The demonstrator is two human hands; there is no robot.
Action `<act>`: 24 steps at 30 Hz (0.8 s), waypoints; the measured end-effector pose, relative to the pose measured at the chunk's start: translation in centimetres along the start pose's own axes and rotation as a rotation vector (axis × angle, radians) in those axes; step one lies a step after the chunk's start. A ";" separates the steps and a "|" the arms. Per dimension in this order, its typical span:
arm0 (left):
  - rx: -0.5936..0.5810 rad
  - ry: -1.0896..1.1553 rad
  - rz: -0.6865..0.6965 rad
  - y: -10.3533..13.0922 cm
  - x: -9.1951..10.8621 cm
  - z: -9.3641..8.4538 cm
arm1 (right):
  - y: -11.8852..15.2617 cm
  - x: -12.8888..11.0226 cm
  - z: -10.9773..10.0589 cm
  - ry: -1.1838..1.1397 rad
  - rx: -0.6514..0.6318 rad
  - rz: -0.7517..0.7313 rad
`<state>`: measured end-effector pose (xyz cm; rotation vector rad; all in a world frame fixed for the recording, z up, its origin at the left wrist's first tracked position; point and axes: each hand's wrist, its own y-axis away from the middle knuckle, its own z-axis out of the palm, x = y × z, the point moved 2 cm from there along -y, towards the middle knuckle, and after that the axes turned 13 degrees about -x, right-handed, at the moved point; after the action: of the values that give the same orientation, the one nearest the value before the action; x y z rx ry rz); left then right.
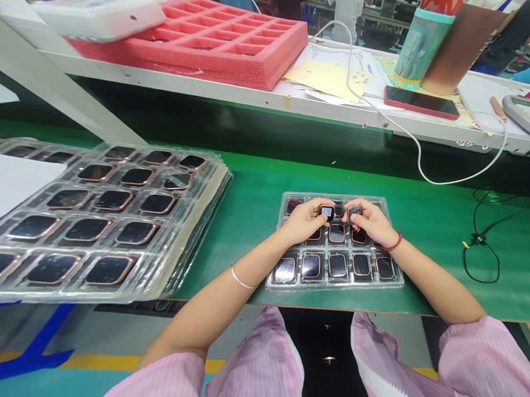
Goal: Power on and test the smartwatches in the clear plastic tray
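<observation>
My left hand [306,219] is closed on a smartwatch case [326,212] whose lit screen shows a QR-like code. A second smartwatch case [355,212], its screen dark, sits between the fingers of my right hand [374,219]. Both are held just above a clear plastic tray [335,286]. Rows of square watch cases with dark glass and copper-coloured rims lie in its pockets, such as the watch case [337,265] in the near row. My hands and wrists hide part of the far and middle rows.
At left stands a stack of clear trays [176,265] filled with watch cases, partly under a white sheet [17,184]. The shelf above bears a red foam tray [270,59], a phone [420,102] and a cup [420,47]. A white cable [418,149] droops from it; a black cable [481,243] lies right.
</observation>
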<state>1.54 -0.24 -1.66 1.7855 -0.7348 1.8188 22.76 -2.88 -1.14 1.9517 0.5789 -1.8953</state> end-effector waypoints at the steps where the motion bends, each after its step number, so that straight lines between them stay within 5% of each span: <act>1: 0.006 -0.001 -0.001 0.0 0.0 0.0 | 0.0 0.0 0.1 0.022 -0.008 -0.007; 24: -0.006 -0.008 -0.005 0.0 -0.3 -0.1 | -0.1 0.3 0.3 0.072 -0.093 -0.054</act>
<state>1.46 -0.19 -1.91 1.7903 -0.7374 1.8059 22.49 -2.92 -1.42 1.9694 0.7347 -1.8018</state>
